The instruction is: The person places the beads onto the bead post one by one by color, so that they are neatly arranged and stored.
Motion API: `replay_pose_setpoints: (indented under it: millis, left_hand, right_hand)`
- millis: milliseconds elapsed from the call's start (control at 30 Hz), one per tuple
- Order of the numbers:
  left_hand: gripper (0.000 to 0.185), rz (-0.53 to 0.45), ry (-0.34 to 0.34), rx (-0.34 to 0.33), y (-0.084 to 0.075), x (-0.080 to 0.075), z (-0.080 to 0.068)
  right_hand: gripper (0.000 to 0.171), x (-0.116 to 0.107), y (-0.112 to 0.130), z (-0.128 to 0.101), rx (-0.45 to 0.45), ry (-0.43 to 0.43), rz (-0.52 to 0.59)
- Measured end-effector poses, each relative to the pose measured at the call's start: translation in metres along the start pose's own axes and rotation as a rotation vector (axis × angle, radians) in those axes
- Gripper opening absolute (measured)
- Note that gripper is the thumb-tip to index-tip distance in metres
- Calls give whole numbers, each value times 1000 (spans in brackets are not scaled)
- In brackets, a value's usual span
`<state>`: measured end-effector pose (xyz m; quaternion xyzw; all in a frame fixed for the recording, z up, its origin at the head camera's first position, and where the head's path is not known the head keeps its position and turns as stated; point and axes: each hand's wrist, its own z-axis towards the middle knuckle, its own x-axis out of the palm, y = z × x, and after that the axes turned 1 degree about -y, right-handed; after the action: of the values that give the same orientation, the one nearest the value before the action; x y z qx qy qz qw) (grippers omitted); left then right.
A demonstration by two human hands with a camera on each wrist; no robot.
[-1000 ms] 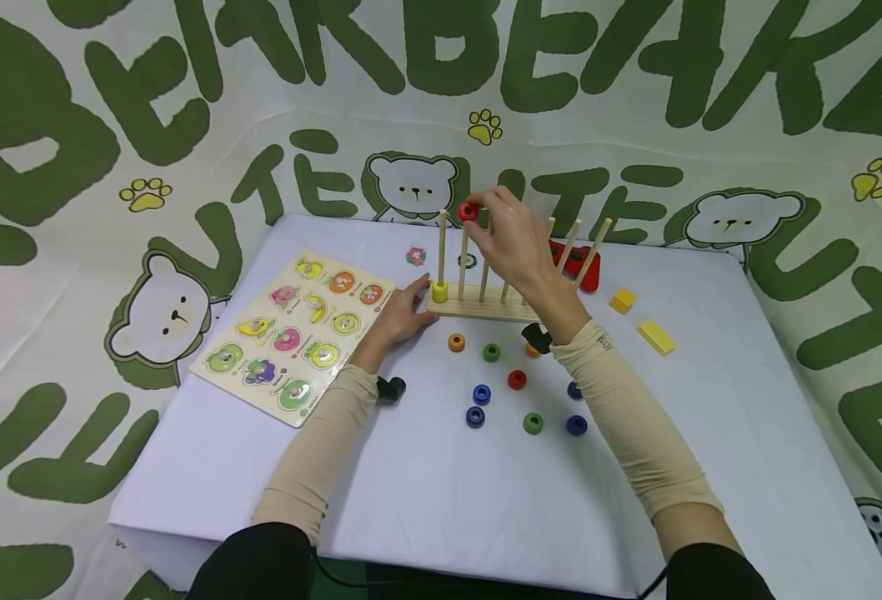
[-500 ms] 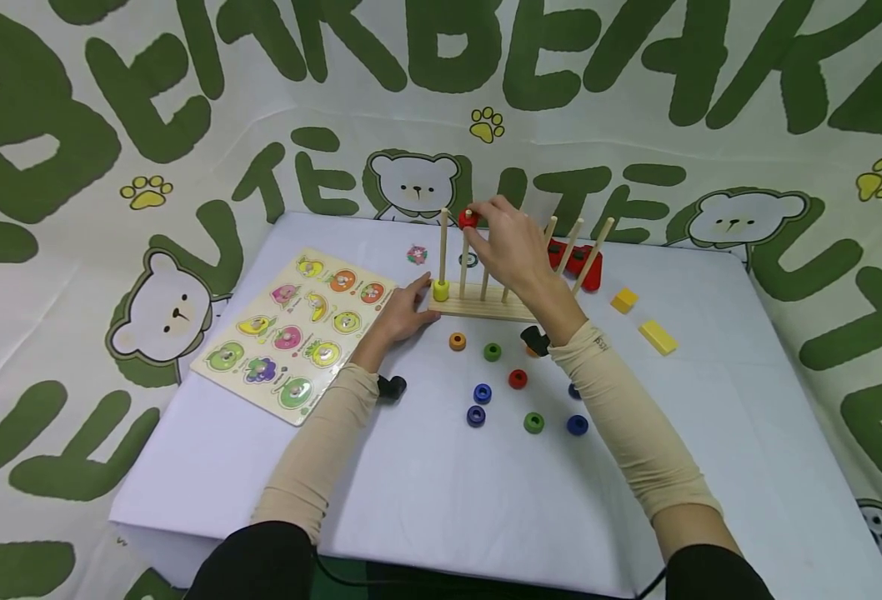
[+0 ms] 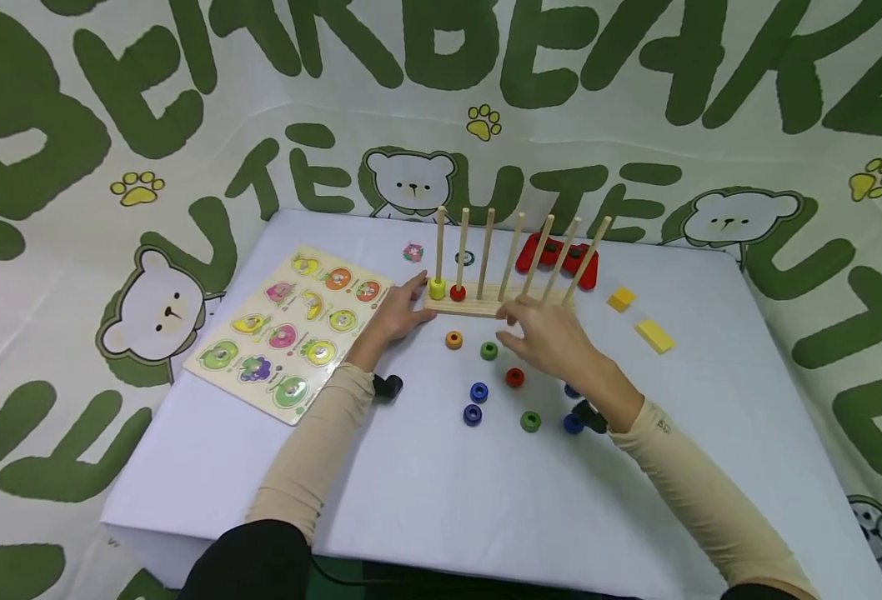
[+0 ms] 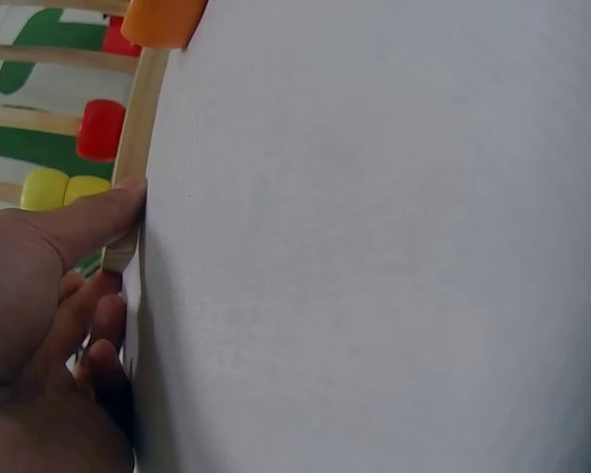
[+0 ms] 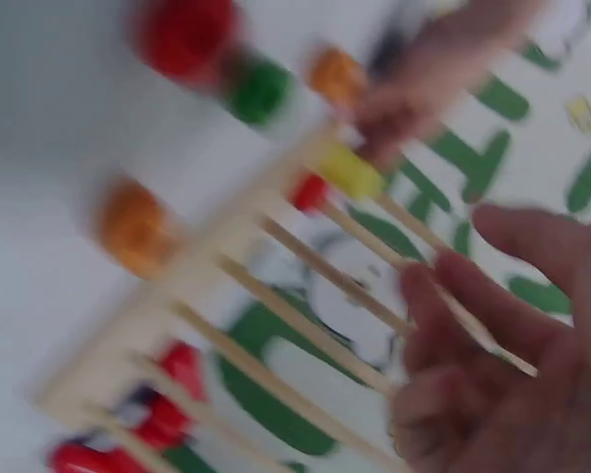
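From my seat, the left hand (image 3: 399, 315) rests against the 9 o'clock end of the peg rack (image 3: 486, 302), fingers nearly straight and the thumb pressed to the wooden base, I judge to keep it from sliding. It grips nothing. The right hand (image 3: 553, 340) hovers just on the near side of the rack, at 6 o'clock from it, fingers spread and relaxed, empty, above the loose rings.

The yellow ring (image 3: 437, 288) sits at the foot of the first peg and the red ring (image 3: 458, 292) at the foot of the second, side by side at the rack's 9 o'clock end. On the tabletop (image 3: 426, 492) near the right hand lie an orange ring (image 3: 453, 339), a green ring (image 3: 488, 351) and another red one (image 3: 514, 377), with blue rings nearer me.

The left wrist view shows what the head view cannot: the thumb (image 4: 89, 222) touching the base edge, the other fingers tucked beside it. The right wrist view is blurred, but it looks up along the pegs from beneath the palm, with the fingers (image 5: 512, 325) parted. Only the head view takes in the fruit puzzle (image 3: 291, 329) at 9 o'clock.
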<state>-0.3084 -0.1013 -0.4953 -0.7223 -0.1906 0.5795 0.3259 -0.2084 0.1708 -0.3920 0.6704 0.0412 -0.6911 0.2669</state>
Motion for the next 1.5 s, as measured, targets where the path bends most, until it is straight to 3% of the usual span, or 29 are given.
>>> replay_pose_setpoints:
  millis: [67, 133, 267, 433, 600, 800, 1067, 1233, 1500]
  left_hand:
    - [84, -4, -6, -4, 0, -2, -1]
    - [84, -7, -10, 1, 0, -3, -2]
    - [84, -14, -7, 15, 0, -3, -1]
    - [84, -19, 0, 7, -2, -1, 0]
    - [84, -20, 4, 7, -4, -1, -2]
    - [84, -26, 0, 3, -4, -4, -4]
    - [83, -26, 0, 34, 0, -1, -1]
    - [83, -12, -7, 54, 0, -1, -1]
    - [83, 22, -7, 52, -1, -2, -1]
  right_hand:
    - [36, 16, -8, -13, 34, 149, -24]
    - [38, 30, -14, -23, 69, 241, -22]
    - [33, 48, -21, -34, 89, 268, 17]
    - [28, 54, -23, -39, 81, 217, 51]
    - [32, 47, -19, -35, 62, 132, 59]
    - [31, 11, -11, -11, -36, -102, 98]
    - [34, -43, 7, 44, -116, -426, 146]
    - [32, -55, 19, 77, -115, -471, 163]
    - [37, -50, 27, 101, -69, -413, 173]
